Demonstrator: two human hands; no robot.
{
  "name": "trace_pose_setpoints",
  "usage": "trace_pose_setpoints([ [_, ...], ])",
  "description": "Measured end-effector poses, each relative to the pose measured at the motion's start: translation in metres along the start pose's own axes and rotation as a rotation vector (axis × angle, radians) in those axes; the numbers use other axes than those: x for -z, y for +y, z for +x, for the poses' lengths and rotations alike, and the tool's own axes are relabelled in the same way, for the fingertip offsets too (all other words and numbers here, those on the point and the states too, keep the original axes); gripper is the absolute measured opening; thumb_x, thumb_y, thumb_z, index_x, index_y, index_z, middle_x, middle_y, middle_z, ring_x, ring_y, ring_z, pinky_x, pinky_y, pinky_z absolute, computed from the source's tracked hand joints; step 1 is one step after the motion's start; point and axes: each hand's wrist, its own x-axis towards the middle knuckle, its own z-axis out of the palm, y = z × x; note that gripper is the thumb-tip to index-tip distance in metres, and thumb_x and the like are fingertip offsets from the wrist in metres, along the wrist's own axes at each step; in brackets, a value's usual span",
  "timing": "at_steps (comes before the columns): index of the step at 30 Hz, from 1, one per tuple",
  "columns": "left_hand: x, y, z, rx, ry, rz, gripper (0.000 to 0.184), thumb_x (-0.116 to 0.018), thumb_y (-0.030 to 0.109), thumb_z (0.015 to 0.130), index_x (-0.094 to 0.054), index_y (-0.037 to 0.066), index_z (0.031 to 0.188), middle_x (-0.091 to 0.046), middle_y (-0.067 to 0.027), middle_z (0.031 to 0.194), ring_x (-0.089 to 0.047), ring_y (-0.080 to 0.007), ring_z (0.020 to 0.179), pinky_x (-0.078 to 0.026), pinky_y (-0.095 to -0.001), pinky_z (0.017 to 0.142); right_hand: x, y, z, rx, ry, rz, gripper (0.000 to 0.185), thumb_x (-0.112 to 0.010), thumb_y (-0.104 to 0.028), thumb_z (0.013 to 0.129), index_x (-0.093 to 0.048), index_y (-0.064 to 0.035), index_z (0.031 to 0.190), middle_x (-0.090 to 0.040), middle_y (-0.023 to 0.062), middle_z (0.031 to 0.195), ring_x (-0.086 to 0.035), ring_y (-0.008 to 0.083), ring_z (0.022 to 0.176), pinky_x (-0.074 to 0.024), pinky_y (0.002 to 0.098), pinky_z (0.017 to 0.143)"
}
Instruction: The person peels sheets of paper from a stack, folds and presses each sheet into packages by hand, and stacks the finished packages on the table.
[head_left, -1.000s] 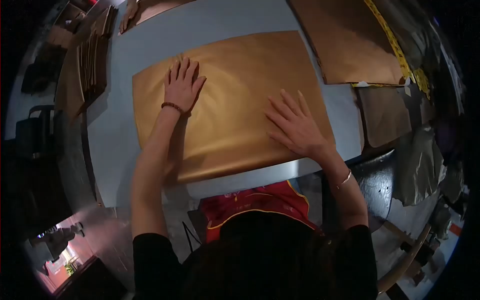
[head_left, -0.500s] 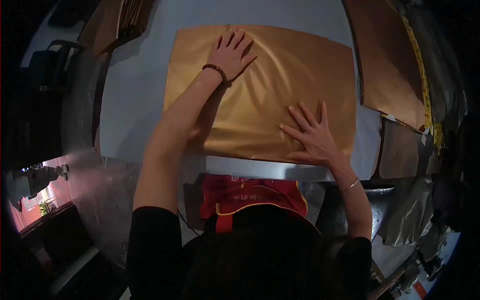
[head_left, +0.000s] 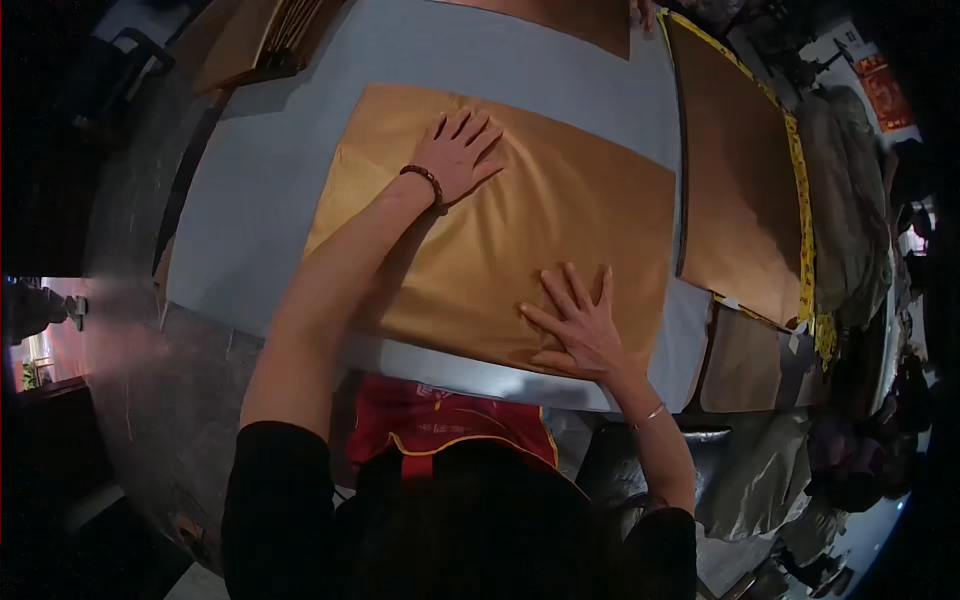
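Observation:
A gold-brown sheet of soft, shiny material (head_left: 600, 200) lies on the grey-covered table. My left hand (head_left: 458, 155), with a dark beaded bracelet at the wrist, rests flat on its upper part, fingers spread. Near the sheet's front right corner my right hand (head_left: 582, 330) also lies flat, fingers apart and a thin bangle on the wrist. Soft wrinkles run through the sheet between both hands. Neither hand grips anything.
A grey table surface (head_left: 240, 220) surrounds the sheet. Brown panels (head_left: 735, 180) edged with yellow tape (head_left: 803, 220) lie at the right. Folded brown pieces (head_left: 255, 45) stand at the upper left. Another person's hand (head_left: 643, 12) shows at the top, beside another brown sheet (head_left: 570, 20).
The view has shifted and turned, so the sheet appears lower and further left. Both hands keep about the same places on it. A co-worker's hand and another brown sheet now show at the top.

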Motion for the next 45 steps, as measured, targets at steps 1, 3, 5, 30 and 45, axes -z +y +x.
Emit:
trace_pose_setpoints([
  [1,0.002,0.0,0.001,0.005,-0.043,0.021,0.055,-0.032,0.049,0.096,-0.034,0.016,0.14,-0.029,-0.0082,0.148,-0.025,-0.0298,0.136,-0.02,-0.047,0.11,0.0,0.001,0.0,0.002,-0.014,-0.016,0.066,-0.043,-0.071,0.08,-0.047,-0.0341,0.135,-0.029,0.008,0.149,-0.022,0.0368,0.138,-0.0042,0.0751,0.099],
  [3,0.001,0.001,0.0,0.007,-0.037,0.023,0.056,-0.032,0.049,0.096,-0.033,0.017,0.141,-0.029,-0.0082,0.148,-0.026,-0.03,0.136,-0.02,-0.047,0.11,0.002,0.001,-0.001,0.011,-0.032,-0.018,0.064,-0.041,-0.067,0.083,-0.046,-0.0312,0.136,-0.027,0.0084,0.15,-0.021,0.0368,0.138,-0.0029,0.0744,0.1],
  [5,0.0,0.0,0.0,-0.011,0.017,-0.026,0.055,-0.037,0.049,0.094,-0.036,0.017,0.139,-0.033,-0.0086,0.146,-0.027,-0.0303,0.135,-0.022,-0.0499,0.108,0.002,0.002,-0.001,0.0,-0.051,0.01,0.066,-0.041,-0.066,0.084,-0.044,-0.0283,0.138,-0.026,0.0082,0.151,-0.019,0.0367,0.139,-0.0015,0.0737,0.101],
  [30,-0.019,-0.009,0.003,-0.031,0.04,-0.03,0.052,-0.042,0.048,0.093,-0.038,0.025,0.139,-0.032,-0.009,0.148,-0.025,-0.0297,0.137,-0.015,-0.0541,0.108,-0.015,-0.03,-0.15,-1.287,0.755,1.137,0.055,-0.063,-0.018,0.089,-0.041,-0.0011,0.136,-0.058,0.0105,0.112,-0.053,0.0144,0.098,-0.0431,0.0284,0.086],
  [45,-0.012,-0.005,0.003,0.037,-0.033,-0.082,0.053,-0.041,0.045,0.094,-0.036,0.025,0.142,-0.028,-0.0071,0.15,-0.021,-0.0276,0.139,-0.011,-0.0519,0.112,-0.007,-0.014,-0.144,-1.306,0.664,1.429,0.035,-0.064,-0.012,0.086,-0.051,-0.0047,0.118,-0.056,-0.0023,0.07,-0.049,0.0051,0.053,-0.034,0.0198,0.047],
])
